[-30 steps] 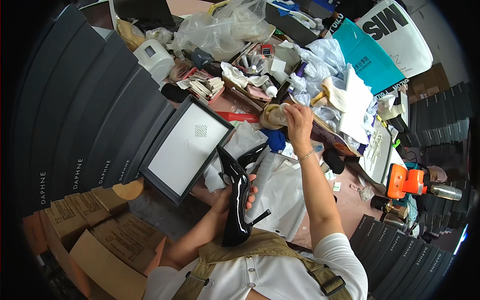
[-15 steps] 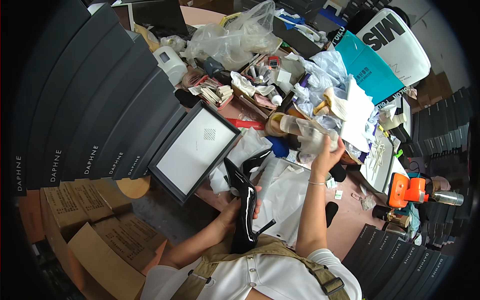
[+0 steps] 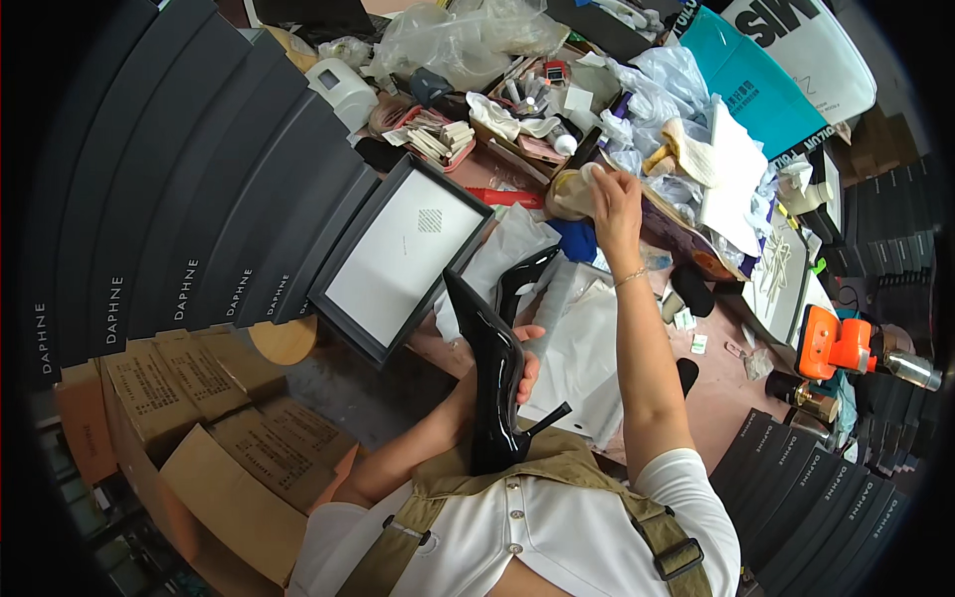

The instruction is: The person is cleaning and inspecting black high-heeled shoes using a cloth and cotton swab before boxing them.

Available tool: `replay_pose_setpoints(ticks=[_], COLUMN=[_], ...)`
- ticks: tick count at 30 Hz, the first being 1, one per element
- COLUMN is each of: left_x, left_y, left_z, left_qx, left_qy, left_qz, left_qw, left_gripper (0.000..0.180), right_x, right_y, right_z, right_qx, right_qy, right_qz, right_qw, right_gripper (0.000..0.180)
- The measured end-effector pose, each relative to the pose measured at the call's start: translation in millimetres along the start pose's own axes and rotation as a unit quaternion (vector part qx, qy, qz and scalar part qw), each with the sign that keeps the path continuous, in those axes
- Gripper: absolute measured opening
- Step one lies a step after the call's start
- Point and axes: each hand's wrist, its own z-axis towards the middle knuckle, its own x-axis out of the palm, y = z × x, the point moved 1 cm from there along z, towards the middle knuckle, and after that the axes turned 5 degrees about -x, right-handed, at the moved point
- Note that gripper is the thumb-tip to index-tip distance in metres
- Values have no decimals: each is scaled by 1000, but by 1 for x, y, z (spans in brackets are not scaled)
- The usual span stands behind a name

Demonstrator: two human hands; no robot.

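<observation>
A glossy black high-heeled shoe (image 3: 494,343) lies along my lap, its pointed toe aimed away from me and its thin heel sticking out to the right. My left hand (image 3: 527,368) is closed round its side. On the table beyond, my right hand (image 3: 619,204) pinches a thin pale cloth (image 3: 595,184) against the top of a beige round container (image 3: 569,196). How far the cloth reaches into it is hidden. A second black high heel (image 3: 524,279) rests on white tissue paper (image 3: 487,261). Left of it stands an open dark shoebox (image 3: 375,340) with a white sheet inside.
Stacked dark shoeboxes (image 3: 199,189) rise at left above brown cartons (image 3: 261,478); another stack (image 3: 806,497) stands at lower right. A box of crumpled tissue (image 3: 657,75) sits beyond my right hand. An orange heat-gun-like tool (image 3: 838,343) lies at right. Plastic bags (image 3: 448,45) fill the back.
My right hand has moved left and away from me, bringing the pale cloth from the right onto the container. The shoe stays in my left hand; the whole view has shifted slightly.
</observation>
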Motion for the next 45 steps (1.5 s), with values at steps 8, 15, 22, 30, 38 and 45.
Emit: replay_pose_setpoints(ticks=[8,15,22,30,38,45], left_x=[-21,-5,-14,37,37,24], left_y=[5,24,40,24,26,28], left_z=[18,25,21,-1,-6,-8], left_qx=[-102,-126,-105,-23,-40,-3], left_qy=[263,202,20,-47,-72,-15], left_qz=[-207,-93,-8,318,264,274], left_qw=[937,967,994,947,961,962], left_gripper=[59,61,41,42,33,30], right_x=[-119,-185,-159,-159,-162,-167], right_y=[91,188,195,202,204,207], right_z=[-65,-122,-123,-134,-141,-143], right_qx=[131,-95,-169,-157,-141,-107], right_qy=[167,166,67,92,150,200], right_qz=[238,150,53,65,73,151], right_qw=[948,970,982,981,976,962], right_gripper=[14,27,32,30,29,27])
